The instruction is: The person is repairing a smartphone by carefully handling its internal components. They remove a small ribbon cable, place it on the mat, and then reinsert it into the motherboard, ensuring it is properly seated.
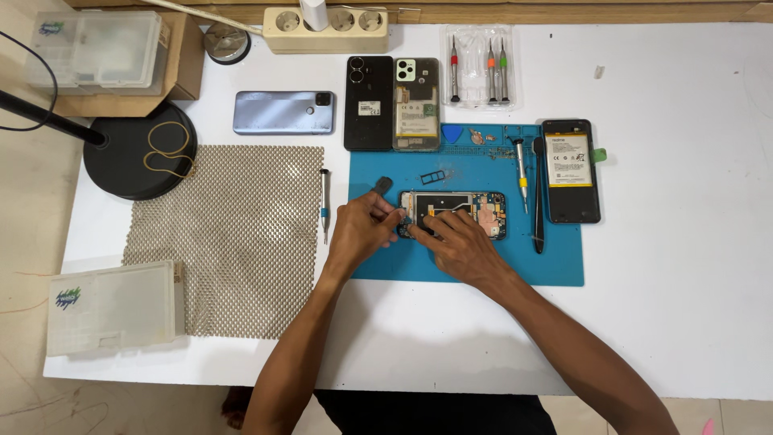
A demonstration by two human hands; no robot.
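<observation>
Head view: two hands, left hand [362, 229] and right hand [459, 246], on one opened phone [463, 211].

phone repair bench, screwdrivers [480, 71], opened phones [453, 214]

The left hand [360, 228] and right hand [457, 246] cover the near-left end of the opened phone [467, 211], so what the fingertips pinch there is too small to tell. Far above the hands, a white plug [315, 11] in the power strip [326, 31] is cut off by the top edge. Both forearms leave the picture at its bottom edge.
</observation>
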